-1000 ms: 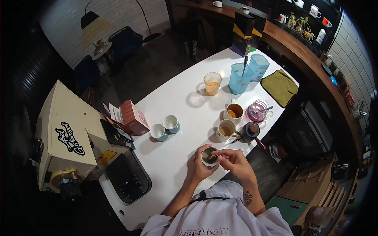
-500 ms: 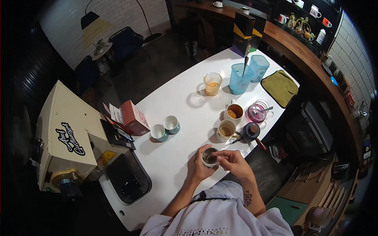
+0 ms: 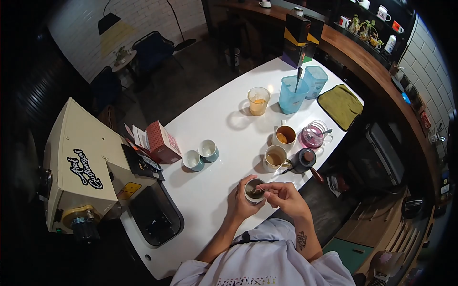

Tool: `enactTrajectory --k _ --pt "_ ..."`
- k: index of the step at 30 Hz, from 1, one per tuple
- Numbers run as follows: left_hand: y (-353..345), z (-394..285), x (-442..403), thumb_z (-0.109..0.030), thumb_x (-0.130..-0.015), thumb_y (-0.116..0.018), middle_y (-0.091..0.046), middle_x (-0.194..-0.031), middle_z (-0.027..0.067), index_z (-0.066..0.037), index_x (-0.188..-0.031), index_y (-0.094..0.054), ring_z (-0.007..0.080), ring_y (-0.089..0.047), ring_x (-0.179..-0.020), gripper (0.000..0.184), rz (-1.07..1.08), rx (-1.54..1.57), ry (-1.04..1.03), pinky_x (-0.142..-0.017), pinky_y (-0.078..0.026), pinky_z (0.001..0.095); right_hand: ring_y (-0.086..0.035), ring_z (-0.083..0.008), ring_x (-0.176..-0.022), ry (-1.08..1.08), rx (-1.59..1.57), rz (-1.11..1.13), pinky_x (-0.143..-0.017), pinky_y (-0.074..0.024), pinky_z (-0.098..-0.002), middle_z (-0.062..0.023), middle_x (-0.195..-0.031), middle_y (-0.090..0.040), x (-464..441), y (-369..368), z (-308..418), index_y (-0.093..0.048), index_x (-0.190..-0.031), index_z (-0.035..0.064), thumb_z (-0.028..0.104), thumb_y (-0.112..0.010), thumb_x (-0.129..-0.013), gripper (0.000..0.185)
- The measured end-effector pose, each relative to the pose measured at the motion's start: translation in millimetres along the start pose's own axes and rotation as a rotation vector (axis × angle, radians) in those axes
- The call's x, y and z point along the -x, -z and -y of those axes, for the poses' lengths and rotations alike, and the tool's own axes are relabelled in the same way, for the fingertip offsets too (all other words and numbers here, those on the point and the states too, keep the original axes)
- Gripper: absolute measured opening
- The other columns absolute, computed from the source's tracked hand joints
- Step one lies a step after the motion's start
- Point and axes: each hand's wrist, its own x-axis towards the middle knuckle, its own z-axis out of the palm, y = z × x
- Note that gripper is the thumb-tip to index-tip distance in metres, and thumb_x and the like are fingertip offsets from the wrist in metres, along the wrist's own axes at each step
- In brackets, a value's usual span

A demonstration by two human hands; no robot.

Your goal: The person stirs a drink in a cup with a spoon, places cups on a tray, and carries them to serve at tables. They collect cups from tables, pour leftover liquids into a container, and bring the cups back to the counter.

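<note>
Cup [image 3: 252,193]: one, lower centre of the frame, mouth up, by the desk's [image 3: 202,198] near edge. Left hand [image 3: 244,204]: wrapped round its left side. Right hand [image 3: 285,197]: at the rim's right, fingers pinched on a thin utensil [image 3: 260,189], tip leftward inside.

Cannot see lower wall of held cup [image 3: 252,189], 5 o'clock, behind left hand [image 3: 244,204]. Cannot identify thin utensil [image 3: 260,188], partly covered by right hand [image 3: 285,196]. Cannot read shirt print [image 3: 245,280], cut off at 6 o'clock. Cannot trace lamp [image 3: 109,24] beyond top edge, 11 o'clock.
</note>
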Motion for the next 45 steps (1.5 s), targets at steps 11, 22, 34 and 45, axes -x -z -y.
enactTrajectory --k 11,22,34,45 --pt "0.9 -3.7 -2.4 -0.022 -0.064 -0.087 -0.064 -0.111 0.0089 -0.011 -0.127 -0.050 0.0260 -0.067 -0.095 0.074 -0.028 -0.065 -0.049 -0.082 -0.055 0.0351 -0.053 -0.0055 -0.075 -0.004 0.023 0.025 -0.062 -0.0426 -0.0224 -0.0033 -0.089 -0.065 3.9 2.6 3.9 -0.062 -0.119 -0.0084 0.012 -0.061 -0.096 0.032" --pt "0.5 -4.0 -2.2 -0.020 -0.063 -0.087 -0.063 -0.113 0.0091 -0.010 -0.127 -0.049 0.0256 -0.067 -0.097 0.075 -0.024 -0.051 -0.043 -0.083 -0.054 0.0348 -0.049 -0.0055 -0.072 0.060 0.035 -0.009 -0.063 -0.0406 -0.0228 -0.0002 -0.081 -0.058 4.2 -1.8 6.4 -0.064 -0.118 -0.0069 0.011 -0.062 -0.095 0.029" --pt "0.0 -0.8 -1.2 -0.017 -0.063 -0.087 -0.062 -0.117 0.0106 -0.008 -0.128 -0.049 0.0285 -0.064 -0.103 0.076 -0.002 -0.014 -0.015 -0.087 -0.053 0.0359 -0.038 -0.0015 -0.057 0.081 0.006 -0.033 -0.050 -0.0314 -0.0197 0.0075 -0.065 -0.048 1.7 -2.9 1.0 -0.065 -0.118 -0.0040 0.012 -0.064 -0.094 0.029" --pt "-0.1 -0.5 0.1 -0.018 -0.063 -0.087 -0.061 -0.118 0.0097 -0.010 -0.128 -0.049 0.0280 -0.065 -0.101 0.075 0.021 -0.043 0.014 -0.086 -0.053 0.0363 -0.038 -0.0014 -0.058 0.120 0.025 -0.029 -0.051 -0.0320 -0.0200 0.0073 -0.066 -0.049 3.1 -3.4 -0.4 -0.066 -0.117 -0.0031 0.013 -0.064 -0.094 0.028"
